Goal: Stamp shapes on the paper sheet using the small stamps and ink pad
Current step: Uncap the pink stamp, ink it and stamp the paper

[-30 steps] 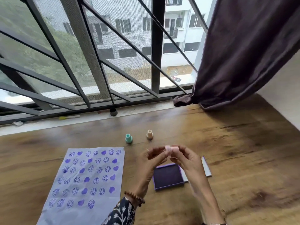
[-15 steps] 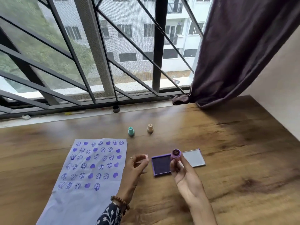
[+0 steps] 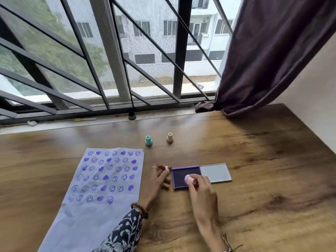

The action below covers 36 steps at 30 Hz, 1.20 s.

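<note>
On ink pad [image 3: 183,176]: pink stamp [image 3: 189,179], tilted.

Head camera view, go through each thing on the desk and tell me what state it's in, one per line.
Ink pad: open, lid flat beside it.
Pink stamp: held in right hand, over the pad.
Pink cap: pinched in left hand fingers.
Teal stamp: upright, untouched.
Beige stamp: upright, untouched.
Paper sheet: flat, upper part stamped with purple smileys and hearts.
</note>
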### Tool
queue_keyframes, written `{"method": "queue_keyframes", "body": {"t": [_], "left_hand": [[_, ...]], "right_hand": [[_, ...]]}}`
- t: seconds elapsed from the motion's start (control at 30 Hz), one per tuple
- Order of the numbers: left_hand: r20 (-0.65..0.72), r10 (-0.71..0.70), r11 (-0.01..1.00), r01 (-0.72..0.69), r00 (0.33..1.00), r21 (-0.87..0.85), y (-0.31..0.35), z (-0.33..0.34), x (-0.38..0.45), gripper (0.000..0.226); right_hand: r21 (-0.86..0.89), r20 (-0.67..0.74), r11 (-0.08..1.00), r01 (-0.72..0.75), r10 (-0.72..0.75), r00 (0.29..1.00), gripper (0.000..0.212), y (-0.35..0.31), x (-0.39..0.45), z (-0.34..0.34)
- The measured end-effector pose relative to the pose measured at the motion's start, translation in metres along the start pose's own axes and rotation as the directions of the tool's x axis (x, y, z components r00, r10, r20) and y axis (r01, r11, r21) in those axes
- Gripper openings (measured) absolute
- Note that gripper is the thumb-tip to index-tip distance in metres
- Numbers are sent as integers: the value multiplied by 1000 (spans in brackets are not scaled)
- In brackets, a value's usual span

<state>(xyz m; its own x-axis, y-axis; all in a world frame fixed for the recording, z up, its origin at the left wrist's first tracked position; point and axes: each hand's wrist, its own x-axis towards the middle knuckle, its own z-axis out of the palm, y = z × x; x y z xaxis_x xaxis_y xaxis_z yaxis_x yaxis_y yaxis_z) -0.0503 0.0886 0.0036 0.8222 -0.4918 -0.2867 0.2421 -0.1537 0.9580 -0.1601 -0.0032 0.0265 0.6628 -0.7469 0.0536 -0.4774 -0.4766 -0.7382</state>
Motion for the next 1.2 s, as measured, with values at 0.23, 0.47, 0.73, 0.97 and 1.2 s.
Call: {"method": "queue_keyframes", "body": {"t": [0.23, 0.47, 0.73, 0.97, 1.2], "left_hand": [[40, 0, 999, -2, 999, 42, -1, 0, 7, 12], [40, 38, 999, -39, 998, 34, -10, 1, 12, 12], [44, 34, 997, -37, 998, 71, -4, 2, 10, 15], [-11, 74, 979, -71, 997, 190, 14, -34, -20, 9], [64, 161, 855, -172, 985, 489, 36, -144, -39, 13]], "right_hand": [[-186, -14, 954, 233, -240, 971, 5, -41, 8, -20], [-406, 279, 905, 127, -10, 960, 17, -37, 27, 4], [-482, 300, 861, 160, -9, 954, 24, -28, 33, 17], [-196, 220, 981, 7, 37, 975, 10, -24, 33, 2], [662, 465, 517, -542, 283, 839, 4, -67, -29, 36]]}}
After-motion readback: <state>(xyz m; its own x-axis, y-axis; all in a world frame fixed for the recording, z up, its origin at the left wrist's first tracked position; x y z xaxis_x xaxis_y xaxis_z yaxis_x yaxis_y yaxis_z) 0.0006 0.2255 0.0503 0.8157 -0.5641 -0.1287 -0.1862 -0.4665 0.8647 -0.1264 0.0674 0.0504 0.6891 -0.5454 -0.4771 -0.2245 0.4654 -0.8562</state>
